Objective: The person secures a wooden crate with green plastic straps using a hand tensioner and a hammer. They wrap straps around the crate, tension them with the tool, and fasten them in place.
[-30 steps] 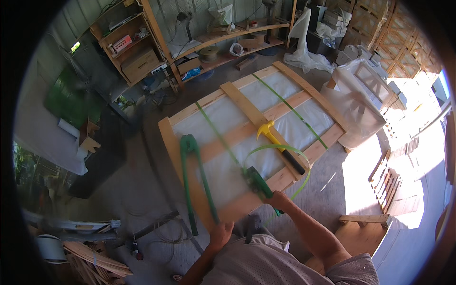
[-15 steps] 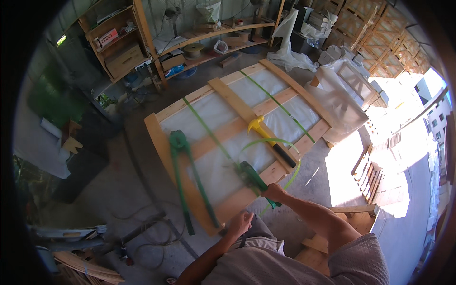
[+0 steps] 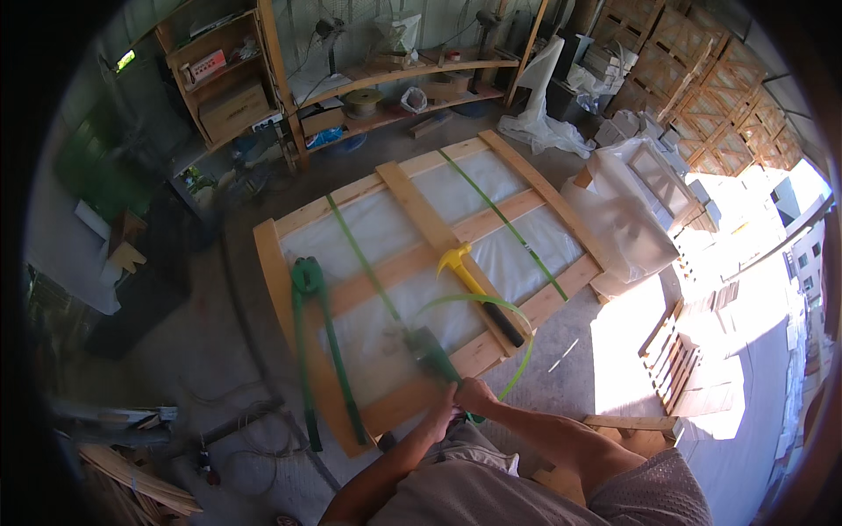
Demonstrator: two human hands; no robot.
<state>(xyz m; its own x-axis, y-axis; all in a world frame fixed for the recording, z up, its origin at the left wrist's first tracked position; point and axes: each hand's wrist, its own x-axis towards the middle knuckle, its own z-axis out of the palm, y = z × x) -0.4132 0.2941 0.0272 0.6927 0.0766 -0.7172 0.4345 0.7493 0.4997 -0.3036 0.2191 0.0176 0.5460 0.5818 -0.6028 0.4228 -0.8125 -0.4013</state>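
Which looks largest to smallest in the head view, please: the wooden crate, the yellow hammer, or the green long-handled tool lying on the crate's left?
1. Wooden crate, by far the largest.
2. Green long-handled tool, spanning much of the crate's short side.
3. Yellow hammer, clearly shorter than the green tool beside it on the same surface.

The person wore a loose grey short-sleeved shirt (image 3: 517, 491); both forearms were bare, and the hands (image 3: 460, 399) wore no gloves.
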